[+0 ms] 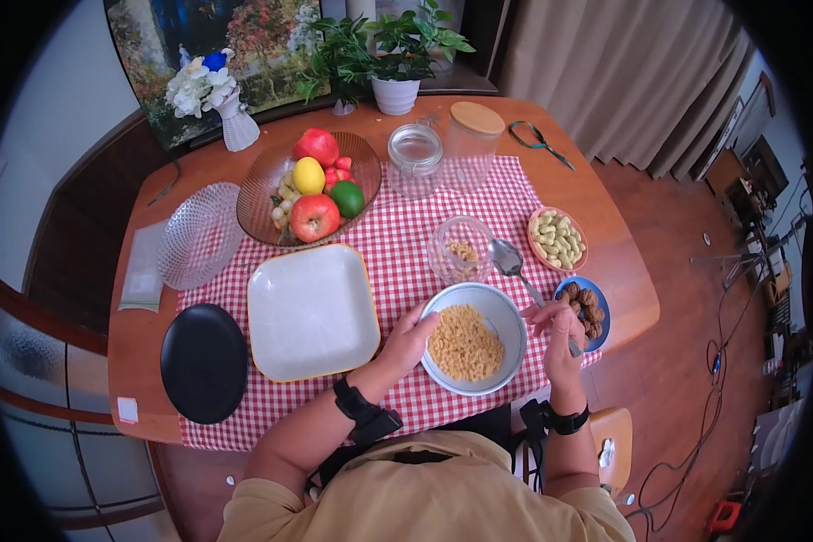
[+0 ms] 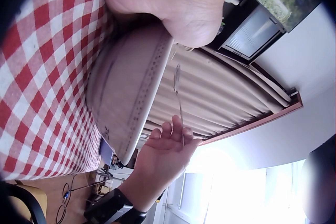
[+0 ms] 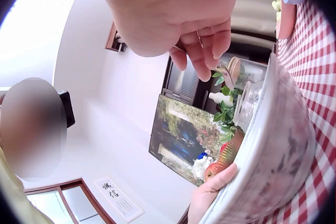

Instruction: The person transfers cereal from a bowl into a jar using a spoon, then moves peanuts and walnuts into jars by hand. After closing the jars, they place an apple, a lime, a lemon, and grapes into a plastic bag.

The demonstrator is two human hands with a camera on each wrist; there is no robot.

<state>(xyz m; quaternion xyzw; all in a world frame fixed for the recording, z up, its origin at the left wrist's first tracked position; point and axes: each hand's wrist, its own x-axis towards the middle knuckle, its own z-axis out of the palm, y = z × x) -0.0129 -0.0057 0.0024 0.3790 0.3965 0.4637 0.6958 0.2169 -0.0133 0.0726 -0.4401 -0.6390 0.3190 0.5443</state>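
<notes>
A white bowl (image 1: 518, 336) with a blue-patterned outside (image 2: 123, 85) holds chopped, pale yellow pieces (image 1: 465, 343). My left hand (image 1: 408, 341) grips its left rim, thumb over the edge. Right of the bowl, my right hand (image 1: 560, 336) holds a metal spoon (image 1: 508, 259) by its handle, the spoon's head raised beyond the bowl's upper right rim. The left wrist view shows the spoon (image 2: 177, 80) above the rim, in the fingers of the right hand (image 2: 163, 161). Behind the bowl stands a small clear glass dish (image 1: 441, 237) with some pieces in it.
Peanuts (image 1: 558, 240) and walnuts (image 1: 591, 312) sit in small dishes at the right. A white square tray (image 1: 313, 312), black plate (image 1: 203, 363), fruit bowl (image 1: 253, 194) and clear plate (image 1: 199, 235) are at the left. Glass jars (image 1: 415, 161) stand behind.
</notes>
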